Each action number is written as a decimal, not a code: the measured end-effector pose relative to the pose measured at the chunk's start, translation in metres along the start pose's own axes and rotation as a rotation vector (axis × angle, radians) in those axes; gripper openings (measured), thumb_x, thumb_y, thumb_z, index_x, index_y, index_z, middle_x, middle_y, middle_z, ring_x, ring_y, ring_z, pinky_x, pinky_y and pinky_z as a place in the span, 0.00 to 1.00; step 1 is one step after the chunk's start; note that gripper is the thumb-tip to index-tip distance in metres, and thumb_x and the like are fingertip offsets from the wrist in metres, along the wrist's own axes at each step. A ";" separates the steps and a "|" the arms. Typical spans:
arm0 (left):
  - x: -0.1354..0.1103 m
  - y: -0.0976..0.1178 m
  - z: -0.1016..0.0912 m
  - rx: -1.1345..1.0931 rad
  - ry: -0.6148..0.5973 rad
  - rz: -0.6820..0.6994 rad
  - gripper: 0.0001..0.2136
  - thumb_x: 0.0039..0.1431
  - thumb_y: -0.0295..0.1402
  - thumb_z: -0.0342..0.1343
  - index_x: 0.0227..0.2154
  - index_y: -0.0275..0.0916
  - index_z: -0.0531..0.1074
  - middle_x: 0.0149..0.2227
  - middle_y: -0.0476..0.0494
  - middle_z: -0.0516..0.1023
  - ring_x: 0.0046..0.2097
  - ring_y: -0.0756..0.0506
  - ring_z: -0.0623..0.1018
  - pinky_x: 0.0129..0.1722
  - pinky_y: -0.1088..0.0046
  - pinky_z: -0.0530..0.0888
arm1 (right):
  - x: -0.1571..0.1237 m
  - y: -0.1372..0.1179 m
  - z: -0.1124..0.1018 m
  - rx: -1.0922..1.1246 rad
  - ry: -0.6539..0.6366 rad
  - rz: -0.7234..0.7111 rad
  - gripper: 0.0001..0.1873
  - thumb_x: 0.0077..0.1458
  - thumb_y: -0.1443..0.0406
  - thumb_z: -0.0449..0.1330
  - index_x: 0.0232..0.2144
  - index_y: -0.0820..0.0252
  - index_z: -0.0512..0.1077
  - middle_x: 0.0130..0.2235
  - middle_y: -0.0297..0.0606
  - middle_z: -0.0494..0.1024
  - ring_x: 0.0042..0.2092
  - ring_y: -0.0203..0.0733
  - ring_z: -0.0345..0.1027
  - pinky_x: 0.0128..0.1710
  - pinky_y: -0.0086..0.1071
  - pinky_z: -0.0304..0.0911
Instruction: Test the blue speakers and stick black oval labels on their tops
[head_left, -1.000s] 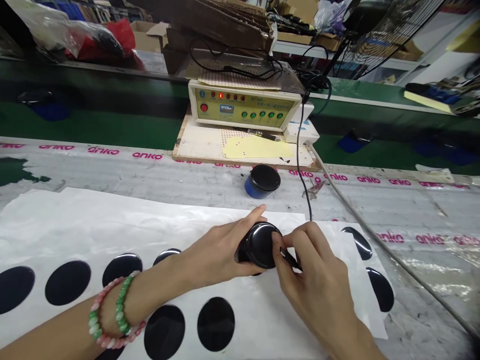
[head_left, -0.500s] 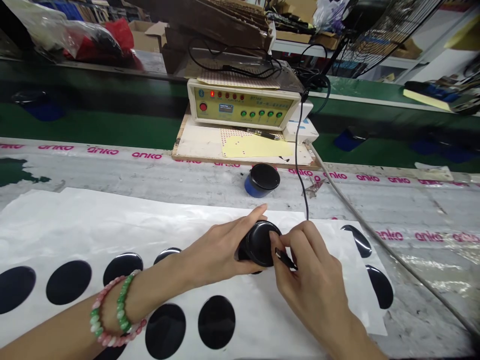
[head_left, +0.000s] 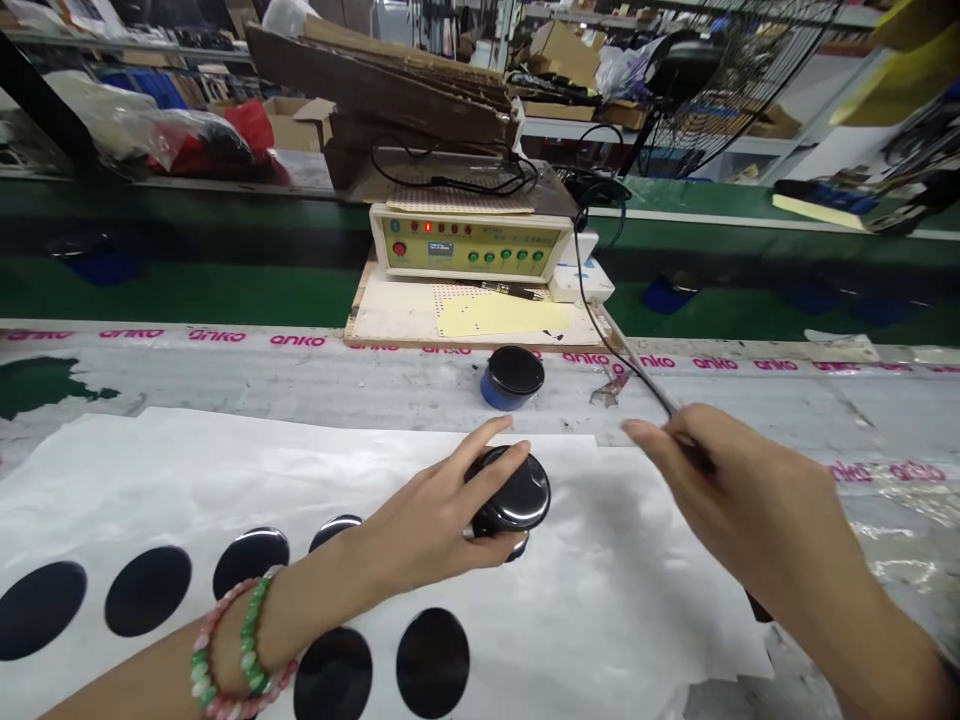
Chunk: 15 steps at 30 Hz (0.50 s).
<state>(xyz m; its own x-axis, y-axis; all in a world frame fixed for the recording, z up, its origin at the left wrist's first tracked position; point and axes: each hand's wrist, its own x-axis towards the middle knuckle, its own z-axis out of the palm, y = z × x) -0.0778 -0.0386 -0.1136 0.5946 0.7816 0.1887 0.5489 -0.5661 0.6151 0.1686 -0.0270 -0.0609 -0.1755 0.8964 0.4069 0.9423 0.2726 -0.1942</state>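
Note:
My left hand (head_left: 439,510), with beaded bracelets on the wrist, is closed around a glossy black round device (head_left: 519,495), tilted slightly above the white sheet (head_left: 585,620). To its right, apart from the device, my right hand (head_left: 757,510) grips the black cable (head_left: 634,368), its fingers hiding the plug end. The cable runs back to the tester box (head_left: 469,245), which has green buttons and one lit red light. Black discs (head_left: 433,662) lie on the white sheet near my left forearm. A blue cup-shaped piece with a black top (head_left: 512,378) stands just beyond my left hand.
A wooden board (head_left: 405,318) under the box bears a yellow paper (head_left: 495,314) and a pen (head_left: 510,290). A grey cord runs from the board toward my right hand. Behind stand cardboard pieces (head_left: 390,85) and a fan (head_left: 720,80).
My right hand has moved away from the device to the right, taking the cable plug with it. My left hand keeps its hold and the device has tilted. The camera view has shifted slightly.

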 end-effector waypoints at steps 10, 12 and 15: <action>0.003 0.004 -0.002 -0.135 -0.045 -0.148 0.40 0.56 0.36 0.58 0.65 0.44 0.38 0.64 0.39 0.58 0.63 0.42 0.63 0.60 0.64 0.65 | -0.034 -0.031 0.029 1.003 -0.429 0.425 0.21 0.57 0.51 0.56 0.48 0.56 0.68 0.27 0.30 0.65 0.27 0.34 0.58 0.26 0.28 0.57; 0.002 0.004 -0.003 -0.196 -0.092 -0.191 0.41 0.55 0.39 0.59 0.65 0.46 0.38 0.65 0.40 0.57 0.63 0.41 0.62 0.60 0.61 0.64 | -0.028 -0.037 0.034 1.113 -0.514 0.430 0.20 0.56 0.52 0.59 0.47 0.56 0.68 0.26 0.28 0.64 0.27 0.33 0.57 0.27 0.28 0.56; 0.001 0.004 -0.004 -0.286 -0.112 -0.254 0.35 0.58 0.44 0.56 0.64 0.47 0.45 0.64 0.43 0.59 0.63 0.41 0.63 0.60 0.62 0.65 | -0.025 -0.040 0.038 1.186 -0.579 0.437 0.18 0.57 0.53 0.59 0.44 0.56 0.66 0.24 0.25 0.60 0.26 0.32 0.54 0.26 0.27 0.52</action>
<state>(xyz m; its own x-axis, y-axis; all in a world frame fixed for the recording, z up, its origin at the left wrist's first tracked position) -0.0772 -0.0389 -0.1072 0.5295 0.8452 -0.0717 0.5106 -0.2502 0.8226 0.1242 -0.0470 -0.0973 -0.2990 0.9209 -0.2500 0.2006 -0.1955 -0.9600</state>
